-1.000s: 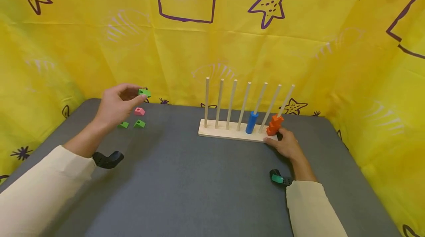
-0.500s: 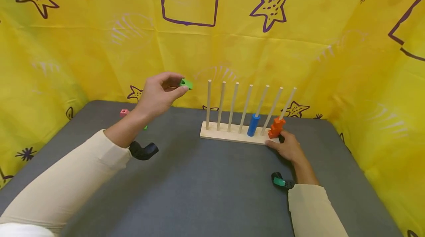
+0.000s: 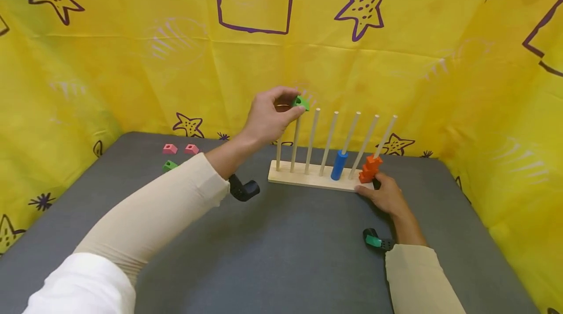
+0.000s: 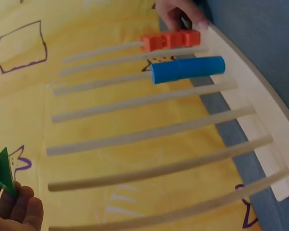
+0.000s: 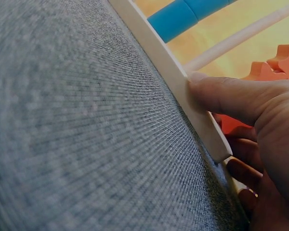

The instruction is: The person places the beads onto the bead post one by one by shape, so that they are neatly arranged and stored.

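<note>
My left hand pinches a green triangular block with a hole in it between thumb and fingers. The block is near the tops of the left pegs in the head view; in the left wrist view the green block is apart from the peg tips. My right hand grips the right end of the wooden peg board base, thumb on its front edge. Blue cylinders sit stacked on one peg. Orange notched blocks are stacked on the rightmost peg.
Two pink blocks and a green block lie on the grey table at the left, partly behind my left forearm. A yellow patterned cloth hangs behind and along the sides.
My left hand has carried the green block from above the loose blocks at the left rightward to the peg tops. The right hand keeps its grip on the base.
</note>
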A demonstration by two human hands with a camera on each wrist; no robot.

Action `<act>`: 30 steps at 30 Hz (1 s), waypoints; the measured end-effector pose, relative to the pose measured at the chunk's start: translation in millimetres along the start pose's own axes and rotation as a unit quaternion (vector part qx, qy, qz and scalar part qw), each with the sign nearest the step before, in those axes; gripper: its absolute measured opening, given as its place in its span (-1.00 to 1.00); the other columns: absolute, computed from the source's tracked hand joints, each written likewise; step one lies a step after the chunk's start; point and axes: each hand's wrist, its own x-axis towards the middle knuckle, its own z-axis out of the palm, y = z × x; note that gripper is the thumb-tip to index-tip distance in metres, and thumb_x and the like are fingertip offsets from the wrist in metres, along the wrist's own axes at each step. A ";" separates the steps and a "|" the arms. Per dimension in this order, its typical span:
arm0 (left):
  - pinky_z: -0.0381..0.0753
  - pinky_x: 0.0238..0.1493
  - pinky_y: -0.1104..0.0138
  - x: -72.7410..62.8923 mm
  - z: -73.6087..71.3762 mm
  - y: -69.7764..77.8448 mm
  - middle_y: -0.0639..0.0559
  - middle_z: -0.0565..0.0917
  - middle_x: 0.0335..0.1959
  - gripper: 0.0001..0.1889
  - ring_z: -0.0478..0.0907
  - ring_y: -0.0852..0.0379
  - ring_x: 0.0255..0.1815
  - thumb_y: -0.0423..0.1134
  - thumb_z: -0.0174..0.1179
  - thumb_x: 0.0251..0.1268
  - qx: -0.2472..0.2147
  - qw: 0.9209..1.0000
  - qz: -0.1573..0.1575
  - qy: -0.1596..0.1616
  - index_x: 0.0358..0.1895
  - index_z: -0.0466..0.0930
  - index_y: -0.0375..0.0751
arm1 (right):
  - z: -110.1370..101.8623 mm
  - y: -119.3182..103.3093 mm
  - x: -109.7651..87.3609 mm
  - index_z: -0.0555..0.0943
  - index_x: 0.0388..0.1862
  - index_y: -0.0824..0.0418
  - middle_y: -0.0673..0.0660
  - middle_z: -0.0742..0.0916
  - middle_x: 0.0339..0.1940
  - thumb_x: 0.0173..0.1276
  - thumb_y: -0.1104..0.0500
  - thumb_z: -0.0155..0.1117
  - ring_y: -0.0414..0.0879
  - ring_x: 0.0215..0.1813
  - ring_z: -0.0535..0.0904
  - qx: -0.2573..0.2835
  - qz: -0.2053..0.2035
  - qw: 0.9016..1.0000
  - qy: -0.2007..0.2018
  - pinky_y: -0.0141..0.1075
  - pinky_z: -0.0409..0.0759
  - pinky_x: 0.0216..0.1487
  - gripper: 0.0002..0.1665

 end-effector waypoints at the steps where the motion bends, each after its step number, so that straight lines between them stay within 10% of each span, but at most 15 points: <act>1: 0.55 -0.01 0.36 2.2 3.9 0.5 -0.09 0.62 -0.08 -0.66 0.56 0.06 -0.07 -0.42 0.30 0.24 -0.003 1.000 0.001 -0.003 0.09 0.58 -0.37 | -0.1 -0.1 -0.1 0.35 0.31 0.44 0.49 0.42 0.28 0.24 -0.11 0.40 0.41 0.29 0.27 0.000 0.001 1.000 -0.001 0.27 0.12 0.28 -0.12; 12: 0.47 0.00 0.38 25.5 28.6 -7.3 -0.01 0.63 -0.11 -0.70 0.52 0.12 -0.06 -0.35 0.29 0.28 -0.009 1.000 -0.016 -0.016 0.06 0.60 -0.31 | -0.4 -0.1 -0.5 0.37 0.28 0.44 0.49 0.44 0.26 0.25 -0.09 0.40 0.41 0.27 0.29 0.000 -0.005 1.000 0.001 0.28 0.12 0.27 -0.16; 30: 0.51 -0.20 0.35 21.4 42.3 -28.4 -0.03 0.59 -0.14 -0.62 0.48 0.07 -0.13 -0.32 0.32 0.25 -0.027 0.998 -0.045 -0.017 0.13 0.54 -0.26 | -0.2 -0.5 -1.1 0.35 0.32 0.42 0.46 0.45 0.27 0.26 -0.09 0.39 0.37 0.24 0.32 0.007 0.010 1.000 -0.001 0.27 0.13 0.28 -0.16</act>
